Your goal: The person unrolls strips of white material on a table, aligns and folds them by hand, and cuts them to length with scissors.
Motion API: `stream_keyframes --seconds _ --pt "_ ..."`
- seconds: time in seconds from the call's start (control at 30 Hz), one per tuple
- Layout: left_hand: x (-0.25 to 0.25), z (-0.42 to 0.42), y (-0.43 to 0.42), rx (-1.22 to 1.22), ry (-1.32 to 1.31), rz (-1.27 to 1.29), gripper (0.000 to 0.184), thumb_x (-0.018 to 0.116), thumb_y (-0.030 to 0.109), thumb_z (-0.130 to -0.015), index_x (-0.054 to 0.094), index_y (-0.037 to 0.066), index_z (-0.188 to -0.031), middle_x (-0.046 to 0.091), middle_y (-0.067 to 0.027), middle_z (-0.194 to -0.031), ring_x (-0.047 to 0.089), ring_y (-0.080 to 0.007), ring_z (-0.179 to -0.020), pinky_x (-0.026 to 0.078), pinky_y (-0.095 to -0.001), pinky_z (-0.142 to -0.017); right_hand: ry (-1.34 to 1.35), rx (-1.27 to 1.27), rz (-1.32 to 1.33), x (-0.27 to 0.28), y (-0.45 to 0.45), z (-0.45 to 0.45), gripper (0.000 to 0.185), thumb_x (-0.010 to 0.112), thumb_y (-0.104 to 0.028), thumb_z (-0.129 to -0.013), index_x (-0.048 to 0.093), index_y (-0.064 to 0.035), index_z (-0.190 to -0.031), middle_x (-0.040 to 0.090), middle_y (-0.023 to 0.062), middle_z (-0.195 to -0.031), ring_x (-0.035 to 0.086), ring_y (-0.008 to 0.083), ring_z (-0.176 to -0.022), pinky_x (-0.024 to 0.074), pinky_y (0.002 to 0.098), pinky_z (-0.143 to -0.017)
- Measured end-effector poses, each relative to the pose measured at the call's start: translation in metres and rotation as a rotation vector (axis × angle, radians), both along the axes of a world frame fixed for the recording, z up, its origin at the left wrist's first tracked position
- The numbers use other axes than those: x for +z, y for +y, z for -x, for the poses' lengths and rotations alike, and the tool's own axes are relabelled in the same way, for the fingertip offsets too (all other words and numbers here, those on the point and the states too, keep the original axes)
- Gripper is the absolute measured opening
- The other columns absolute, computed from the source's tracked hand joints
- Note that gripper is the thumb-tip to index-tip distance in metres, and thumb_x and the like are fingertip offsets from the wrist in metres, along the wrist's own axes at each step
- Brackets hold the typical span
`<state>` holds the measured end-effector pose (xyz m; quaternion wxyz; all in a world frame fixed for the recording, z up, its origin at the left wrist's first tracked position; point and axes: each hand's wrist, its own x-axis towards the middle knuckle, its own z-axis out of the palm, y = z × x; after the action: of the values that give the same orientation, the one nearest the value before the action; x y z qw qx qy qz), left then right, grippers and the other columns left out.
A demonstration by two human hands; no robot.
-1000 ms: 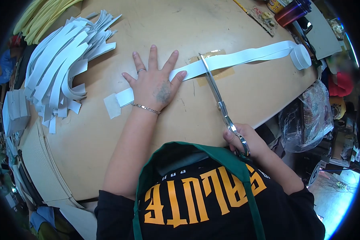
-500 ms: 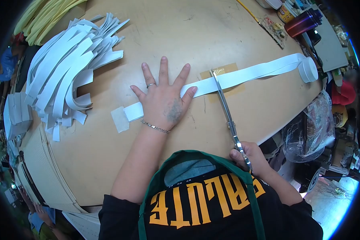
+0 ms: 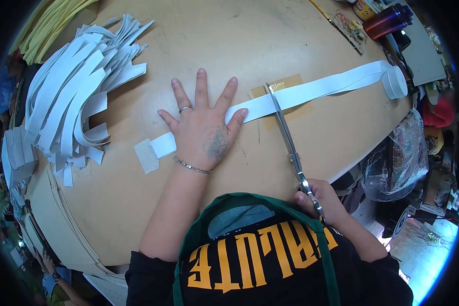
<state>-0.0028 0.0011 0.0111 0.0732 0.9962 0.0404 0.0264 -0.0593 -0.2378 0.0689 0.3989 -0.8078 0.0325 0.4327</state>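
My left hand [image 3: 201, 127] lies flat with fingers spread, pressing down a long white strip [image 3: 311, 93] on the table. The strip's left end shows past my wrist, beside a pale square patch [image 3: 147, 155]. My right hand [image 3: 321, 201] is closed around the handles of metal scissors [image 3: 289, 140]. Their long blades cross the strip over a patch of brown tape [image 3: 289, 81]; whether they have cut into it I cannot tell. At its right end the strip runs into a white roll [image 3: 394, 82].
A heap of cut white strips [image 3: 69, 92] lies at the left, with yellow material [image 3: 48, 28] behind it. At the back right are a brush [image 3: 321, 10] and a purple tumbler [image 3: 387, 22]. A plastic-wrapped bundle [image 3: 395, 160] sits beyond the table's right edge.
The view has shifted slightly, so the heap and my left hand appear farther left. My left hand stays flat on the strip, and the scissors still lie across it.
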Motion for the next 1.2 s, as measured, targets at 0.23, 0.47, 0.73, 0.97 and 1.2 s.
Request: stream_keyframes --seconds 0.23,0.47,0.73,0.97,1.2 --pt "0.000 -0.001 0.000 -0.004 -0.003 -0.015 0.054 0.044 0.057 -0.085 0.040 0.036 -0.135 0.023 -0.0132 -0.147 0.011 -0.0498 -0.133 0.016 -0.0760 -0.092 -0.008 -0.064 0.017 -0.007 0.002 0.005 0.051 0.062 -0.050 -0.081 0.061 0.0002 -0.073 0.052 0.0033 -0.055 0.050 0.0112 -0.051 0.0406 0.0265 -0.049" --pt "0.001 -0.001 -0.001 0.005 0.019 -0.015 0.054 0.045 0.056 -0.085 0.040 0.036 -0.135 0.023 -0.0129 -0.148 0.011 -0.0500 -0.133 0.015 -0.0760 -0.092 0.020 -0.054 0.059 -0.007 0.003 0.001 0.041 0.062 -0.039 -0.085 0.057 -0.0019 -0.068 0.051 0.0023 -0.055 0.048 0.0103 -0.050 0.0395 0.0265 -0.049" --pt "0.002 -0.001 -0.002 0.012 0.054 -0.021 0.056 0.044 0.059 -0.085 0.037 0.038 -0.136 0.021 -0.0117 -0.149 0.010 -0.0495 -0.134 0.014 -0.0754 -0.093 0.088 0.032 -0.610 0.007 -0.048 -0.010 0.034 0.063 -0.037 -0.083 0.050 -0.0061 -0.079 0.048 -0.0013 -0.065 0.045 0.0088 -0.061 0.0382 0.0233 -0.055" --pt "0.004 -0.002 -0.003 0.030 0.110 -0.057 0.058 0.041 0.062 -0.084 0.034 0.039 -0.137 0.019 -0.0108 -0.150 0.010 -0.0485 -0.134 0.013 -0.0746 -0.094 -0.795 0.141 0.178 0.051 -0.035 -0.149 0.037 0.075 -0.033 -0.073 0.049 -0.0057 -0.070 0.042 -0.0022 -0.061 0.041 0.0085 -0.057 0.0339 0.0266 -0.052" --pt "0.006 -0.003 -0.003 0.046 0.133 -0.063 0.060 0.041 0.063 -0.084 0.034 0.039 -0.137 0.018 -0.0107 -0.150 0.010 -0.0473 -0.135 0.014 -0.0745 -0.094 -0.798 0.264 0.505 -0.014 -0.013 -0.287 0.041 0.070 -0.033 -0.065 0.064 -0.0069 -0.095 0.065 0.0147 -0.083 0.063 0.0211 -0.078 0.0479 0.0337 -0.073"
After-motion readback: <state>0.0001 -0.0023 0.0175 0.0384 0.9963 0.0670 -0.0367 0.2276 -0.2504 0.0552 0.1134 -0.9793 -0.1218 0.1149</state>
